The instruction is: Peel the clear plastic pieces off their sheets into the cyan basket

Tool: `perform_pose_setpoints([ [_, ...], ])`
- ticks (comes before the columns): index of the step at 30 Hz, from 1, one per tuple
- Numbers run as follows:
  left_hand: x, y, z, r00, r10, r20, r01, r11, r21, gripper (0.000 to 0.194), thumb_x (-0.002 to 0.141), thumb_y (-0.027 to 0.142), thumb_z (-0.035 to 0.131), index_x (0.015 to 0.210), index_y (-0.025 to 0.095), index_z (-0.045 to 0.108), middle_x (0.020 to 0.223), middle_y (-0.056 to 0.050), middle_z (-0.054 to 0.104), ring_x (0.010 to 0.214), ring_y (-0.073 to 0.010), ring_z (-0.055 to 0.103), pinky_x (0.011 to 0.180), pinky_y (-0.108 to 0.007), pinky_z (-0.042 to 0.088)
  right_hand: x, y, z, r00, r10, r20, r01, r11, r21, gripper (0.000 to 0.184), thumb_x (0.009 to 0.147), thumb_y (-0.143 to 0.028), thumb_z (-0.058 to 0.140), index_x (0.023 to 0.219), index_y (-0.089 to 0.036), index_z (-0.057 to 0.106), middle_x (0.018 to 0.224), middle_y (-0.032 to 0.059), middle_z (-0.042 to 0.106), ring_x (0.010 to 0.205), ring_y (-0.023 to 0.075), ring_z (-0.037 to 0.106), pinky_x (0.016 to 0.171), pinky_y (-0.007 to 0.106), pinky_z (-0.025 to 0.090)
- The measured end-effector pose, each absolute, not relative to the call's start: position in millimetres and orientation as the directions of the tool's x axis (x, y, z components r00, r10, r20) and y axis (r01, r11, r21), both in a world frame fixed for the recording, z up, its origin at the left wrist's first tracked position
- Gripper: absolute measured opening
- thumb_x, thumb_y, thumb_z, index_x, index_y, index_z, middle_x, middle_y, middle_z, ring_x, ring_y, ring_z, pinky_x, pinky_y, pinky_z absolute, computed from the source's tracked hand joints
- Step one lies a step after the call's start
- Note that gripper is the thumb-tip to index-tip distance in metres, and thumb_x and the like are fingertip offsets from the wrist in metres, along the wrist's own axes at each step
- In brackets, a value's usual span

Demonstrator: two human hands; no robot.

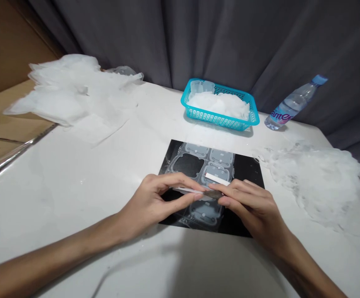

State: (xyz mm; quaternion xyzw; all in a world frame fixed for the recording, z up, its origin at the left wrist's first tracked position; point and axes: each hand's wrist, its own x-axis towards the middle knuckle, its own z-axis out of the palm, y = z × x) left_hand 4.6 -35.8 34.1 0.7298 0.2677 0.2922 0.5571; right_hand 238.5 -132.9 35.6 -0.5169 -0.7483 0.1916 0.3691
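1. Nearest, our left hand (158,196) pinches a thin pale piece (184,190) between thumb and fingers, edge-on above the left part of the mat.
2. Just to its right, our right hand (257,203) is closed on a dark-tipped tool (213,193), which meets the piece's right end. A white stick (217,179) pokes out at the far side of those fingers; whether it belongs to the tool we cannot tell.
3. Under our hands, on the black mat (248,169), lies a translucent moulded sheet (221,157). One place at its far left is already open; at least four panels look to be in it yet, and our hands hide some of it. We judge this sheet to be only begun.
4. To the right sits a heap of frilly translucent stuff (325,182), which looks like finished leftovers.
5. At the far left, a big white pile (71,91) looks like plenty left to do.
6. Farther off, the blue basket (215,118) holds many pale pieces (220,103), seemingly done. A water bottle (291,107) stands just right of it.
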Motion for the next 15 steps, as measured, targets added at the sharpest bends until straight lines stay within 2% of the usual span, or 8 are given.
perform_pose_setpoints([
  [5, 4.4, -37.4, 35.1, 0.679, 0.726, 0.113, 0.076, -0.223, 0.972, 0.013, 0.091, 0.018, 0.078, 0.1, 0.025, 0.082, 0.096, 0.003, 0.083, 0.087, -0.0095, 0.077, 0.081, -0.013, 0.057, 237.7, -133.9, 35.4, -0.201, 0.908, 0.369, 0.632, 0.408, -0.659, 0.026, 0.106, -0.02, 0.056, 0.125, -0.019, 0.074, 0.092, 0.002, 0.075, 0.075, 0.0138, 0.064, 0.067, 0.03, 0.043],
  [15, 5.8, -38.8, 36.8, 0.665, 0.743, 0.083, 0.085, -0.185, 0.979, 0.009, 0.091, 0.021, 0.078, 0.098, 0.022, 0.083, 0.094, -0.002, 0.083, 0.085, -0.0149, 0.078, 0.08, -0.02, 0.06, 236.1, -133.3, 32.5, -0.184, 0.901, 0.393, 0.649, 0.411, -0.64, 0.028, 0.107, -0.022, 0.055, 0.129, -0.021, 0.073, 0.09, 0.003, 0.075, 0.075, 0.0155, 0.065, 0.066, 0.031, 0.044],
])
